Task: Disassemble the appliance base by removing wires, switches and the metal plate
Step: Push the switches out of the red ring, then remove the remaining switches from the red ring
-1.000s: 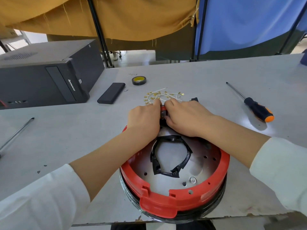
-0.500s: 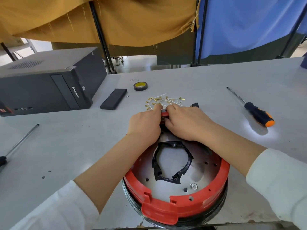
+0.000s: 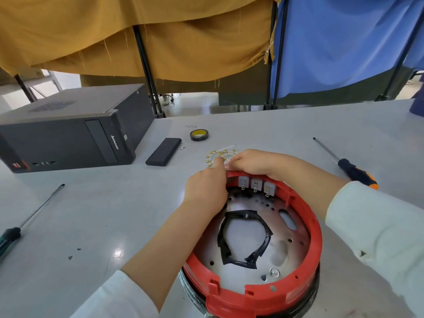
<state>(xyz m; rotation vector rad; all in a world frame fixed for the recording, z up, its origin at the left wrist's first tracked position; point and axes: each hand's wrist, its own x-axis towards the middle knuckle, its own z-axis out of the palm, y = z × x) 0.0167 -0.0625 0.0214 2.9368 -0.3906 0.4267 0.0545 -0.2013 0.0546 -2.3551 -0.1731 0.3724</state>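
Note:
The appliance base (image 3: 315, 235) is a red ring on a black rim, lying at the table's near edge. Inside it is the perforated metal plate (image 3: 291, 246), with a black taped loop (image 3: 244, 255) on it. Three grey switches (image 3: 255, 185) with metal tabs sit on the far inner wall. My right hand (image 3: 254, 162) curls over the far rim above the switches. My left hand (image 3: 205, 189) grips the far-left rim, its fingertips meeting those of the right hand. Loose wires with gold terminals (image 3: 216, 154) lie just beyond both hands.
A black computer tower (image 3: 68, 134) stands at the far left, with a flat black box (image 3: 164, 151) and a tape roll (image 3: 198, 135) beside it. An orange-tipped screwdriver (image 3: 354, 172) lies to the right, another screwdriver (image 3: 29, 214) to the left. Curtains hang behind the table.
My right hand has moved from inside the base up onto its far rim, uncovering the three switches. My left hand stays at the far-left rim. The view has come closer.

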